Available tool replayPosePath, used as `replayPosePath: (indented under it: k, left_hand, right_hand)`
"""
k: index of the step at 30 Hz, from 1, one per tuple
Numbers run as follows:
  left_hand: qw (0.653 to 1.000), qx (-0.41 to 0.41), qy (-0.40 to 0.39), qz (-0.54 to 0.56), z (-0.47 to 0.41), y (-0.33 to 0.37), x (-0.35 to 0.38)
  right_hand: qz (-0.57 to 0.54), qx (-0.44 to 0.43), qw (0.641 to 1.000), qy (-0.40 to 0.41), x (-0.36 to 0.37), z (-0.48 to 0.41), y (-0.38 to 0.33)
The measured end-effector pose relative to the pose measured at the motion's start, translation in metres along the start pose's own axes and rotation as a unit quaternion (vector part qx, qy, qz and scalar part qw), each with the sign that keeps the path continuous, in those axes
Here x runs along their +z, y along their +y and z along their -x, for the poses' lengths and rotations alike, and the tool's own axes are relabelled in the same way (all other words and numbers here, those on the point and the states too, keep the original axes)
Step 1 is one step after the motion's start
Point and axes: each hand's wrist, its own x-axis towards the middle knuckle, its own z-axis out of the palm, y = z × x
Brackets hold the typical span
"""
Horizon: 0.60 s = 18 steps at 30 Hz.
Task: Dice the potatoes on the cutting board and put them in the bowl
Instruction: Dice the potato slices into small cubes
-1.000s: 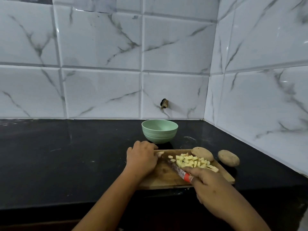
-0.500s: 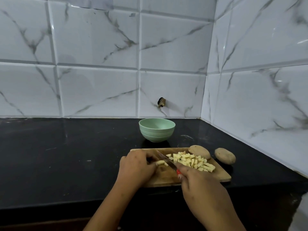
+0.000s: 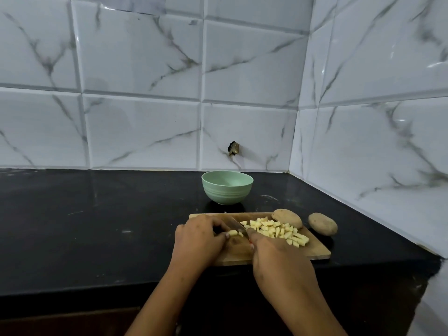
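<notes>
A wooden cutting board [image 3: 317, 249] lies on the black counter. A pile of diced potato pieces [image 3: 278, 230] covers its right half, and a whole unpeeled potato [image 3: 287, 218] sits at its far right corner. My left hand [image 3: 198, 241] pinches a strip of potato [image 3: 233, 233] against the board. My right hand [image 3: 278, 260] grips a knife [image 3: 236, 225] with a red-marked handle; its blade comes down right beside my left fingertips. The pale green bowl [image 3: 227, 187] stands behind the board and looks empty.
A second whole potato [image 3: 323, 223] lies on the counter just right of the board. White marble-look tiled walls meet in a corner at the back right. The black counter [image 3: 97, 226] stretches to the left. A small dark fitting [image 3: 234, 149] sticks out of the back wall.
My left hand slid back toward me with the potato strip. The right hand brought the knife in from the pile to the strip, blade now beside my left fingertips.
</notes>
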Motion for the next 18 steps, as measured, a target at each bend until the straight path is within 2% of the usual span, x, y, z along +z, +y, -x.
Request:
replayPosePath:
  k: [2, 9, 18]
  left_hand:
    - [1.000, 0.004, 0.000, -0.005, 0.001, 0.000, 0.000]
    - [1.000, 0.003, 0.020, 0.009, 0.003, 0.002, 0.000]
    - [0.996, -0.009, 0.064, 0.066, 0.011, -0.005, 0.002]
  right_hand:
    - [-0.011, -0.010, 1.000, 0.009, -0.003, 0.007, 0.000]
    - [0.038, -0.003, 0.998, -0.048, -0.002, 0.005, -0.018]
    - [-0.005, -0.016, 1.000, -0.024, -0.012, 0.018, -0.010]
